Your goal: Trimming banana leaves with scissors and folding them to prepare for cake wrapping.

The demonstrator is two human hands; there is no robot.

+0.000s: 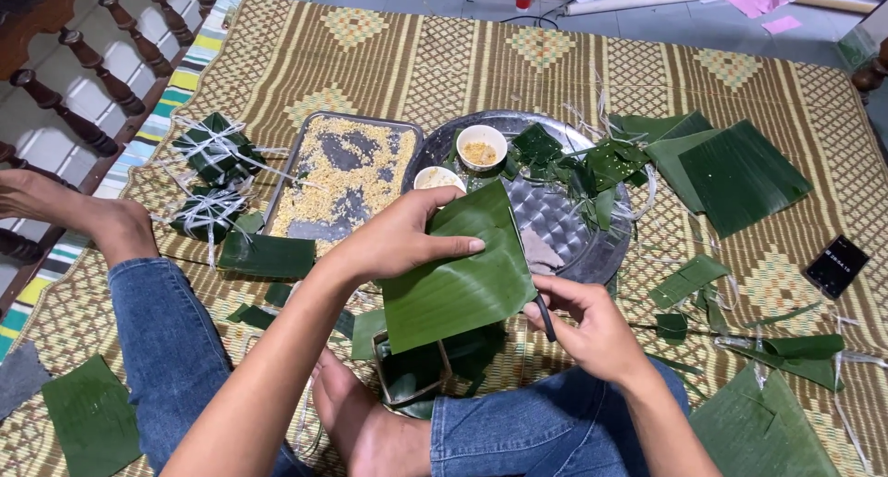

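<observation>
Two bare hands hold one green leaf piece [458,273] above a woven mat [416,61], over the seated person's crossed legs. The left hand [398,241] lies flat on the leaf's upper left part, fingers pressed together and stretched across its face, thumb hidden behind it. The right hand [592,334] pinches a thin dark handle [546,320] at the leaf's lower right edge, likely scissors or a knife; I cannot tell which. This looks like the trimming step, and a clean cut would call for keeping the leaf taut. The leaf's long axis runs from lower left to upper right, its top corner pointing toward a round metal tray [564,218]. Just below sits a square mould [412,371] lined with leaves. A rectangular tray of yellow beans [347,176] and two tied green parcels [213,176] lie to the left.
</observation>
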